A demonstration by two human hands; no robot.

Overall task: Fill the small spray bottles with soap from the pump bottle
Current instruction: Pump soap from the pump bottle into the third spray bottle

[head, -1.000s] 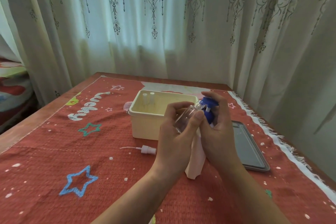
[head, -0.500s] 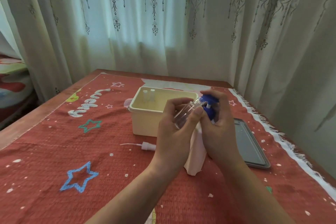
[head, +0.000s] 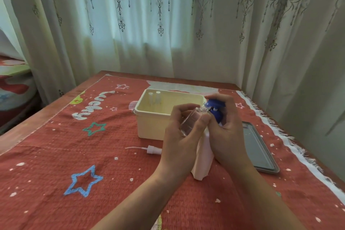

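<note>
Covering cloth (head: 56, 173): red, speckled white, spread over the wooden table (head: 28, 127), and that's our whole playing field.
Blue star (head: 83, 181): drawn on the cloth, down at 8 o'clock from the pump bottle (head: 203, 158).
Spray head (head: 153, 149): detached and lying flat on the cloth at 9 o'clock, its thin tube trailing further out toward 9.
Box (head: 151, 123): cream, open-topped, sitting at 11 o'clock; 2 white-topped pieces (head: 154, 97) stand in its far-left corner, too small to tell more.
Left hand (head: 179, 136): wrapped round the small bottle (head: 188, 123), fingers curled over the far side, thumb up near the neck.
Small bottle: clear, capless, held in the air in front of the box, tilted with its open neck aimed at 1 o'clock, right at the nozzle of the blue pump head (head: 214, 108). Whether neck and nozzle touch, I cannot tell, and the level inside can't be made out either.
Pump bottle: pale body upright on the cloth, tucked between the 2 wrists, blue pump head on top.
Right hand (head: 225, 130): clasped on the pump head, fingers arched over its top.
Tray (head: 261, 147): grey, flat on the cloth at 3 o'clock, just beside the right wrist.
Curtain (head: 298, 61): pale and patterned, hanging beyond the table from 2 o'clock across the back.
</note>
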